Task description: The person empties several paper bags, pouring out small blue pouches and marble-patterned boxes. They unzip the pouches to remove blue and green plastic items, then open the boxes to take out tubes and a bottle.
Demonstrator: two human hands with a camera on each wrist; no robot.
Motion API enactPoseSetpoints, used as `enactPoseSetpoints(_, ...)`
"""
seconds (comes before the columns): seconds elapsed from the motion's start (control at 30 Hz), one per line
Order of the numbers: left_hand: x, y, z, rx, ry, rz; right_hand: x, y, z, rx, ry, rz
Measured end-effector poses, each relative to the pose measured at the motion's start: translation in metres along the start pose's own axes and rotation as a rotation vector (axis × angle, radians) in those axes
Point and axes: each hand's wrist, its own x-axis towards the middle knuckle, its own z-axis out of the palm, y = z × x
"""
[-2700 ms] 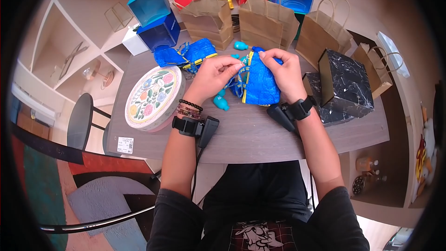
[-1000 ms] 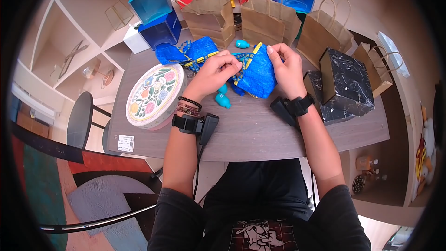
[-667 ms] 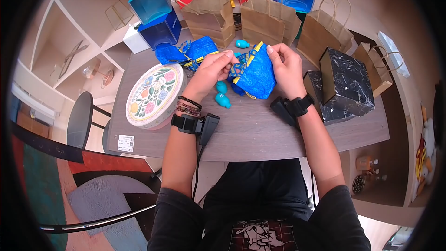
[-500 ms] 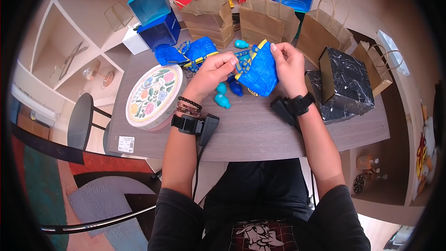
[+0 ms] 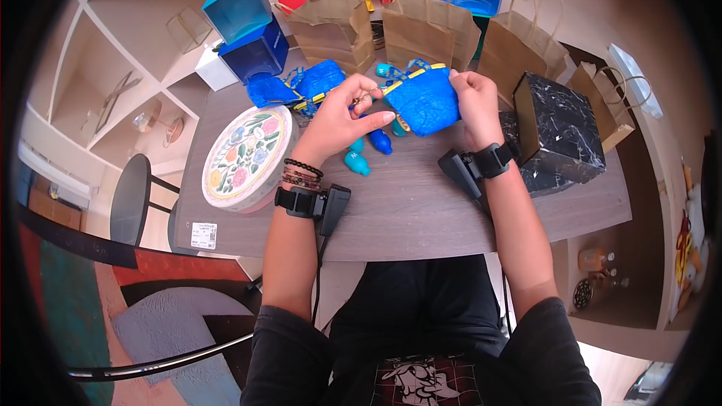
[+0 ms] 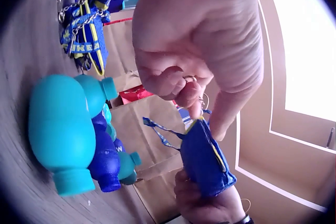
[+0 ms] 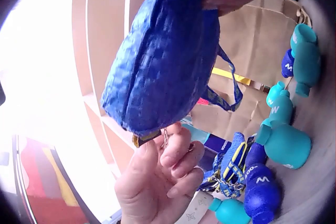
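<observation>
My right hand (image 5: 477, 105) pinches a small blue woven bag (image 5: 425, 101) by its right end, up over the table. The bag has yellow trim and printed strap handles. My left hand (image 5: 342, 116) is at the bag's other end, with curled fingers around a thin metal chain (image 7: 166, 137); its thumb and index finger reach to the bag's corner. A yellowish tag (image 7: 142, 139) shows at that corner in the right wrist view. Below the hands lie several small bottles, among them a teal bottle (image 5: 357, 162) and a dark blue bottle (image 5: 381, 141).
Other small blue bags (image 5: 320, 79) lie left of the bottles, behind a round floral box (image 5: 248, 158). Brown paper bags (image 5: 331, 30) line the back, with blue boxes (image 5: 256, 53) at left. Black marbled boxes (image 5: 560, 124) stand at right.
The blue bag has turned so that its trimmed opening tips upward and away, and has lifted a little. My left thumb has spread from the index finger, while my right hand keeps its hold.
</observation>
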Motion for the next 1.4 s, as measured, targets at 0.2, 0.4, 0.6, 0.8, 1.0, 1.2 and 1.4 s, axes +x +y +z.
enactPoseSetpoints(0.2, 0.001, 0.003, 0.003, 0.072, 0.085, -0.025, -0.005, -0.003, 0.005, -0.065, -0.084, 0.040)
enactPoseSetpoints(0.4, 0.001, 0.000, -0.001, 0.169, 0.061, -0.061, -0.015, -0.012, 0.011, 0.121, -0.214, 0.242)
enactPoseSetpoints(0.6, 0.003, -0.014, -0.003, 0.279, 0.118, -0.073, -0.018, -0.020, 0.011, 0.198, -0.344, 0.319)
enactPoseSetpoints(0.8, 0.005, -0.025, -0.009, 0.383, 0.231, -0.111, -0.023, -0.026, 0.014, 0.215, -0.392, 0.249)
enactPoseSetpoints(1.0, 0.004, -0.022, -0.003, 0.173, 0.255, -0.108, -0.023, -0.024, 0.014, 0.193, -0.422, 0.136)
enactPoseSetpoints(1.2, 0.004, -0.014, -0.001, 0.291, 0.198, -0.036, -0.025, -0.026, 0.015, 0.220, -0.416, 0.052)
enactPoseSetpoints(1.4, 0.005, -0.013, -0.007, 0.176, 0.389, -0.075, -0.025, -0.027, 0.013, 0.135, -0.482, -0.043)
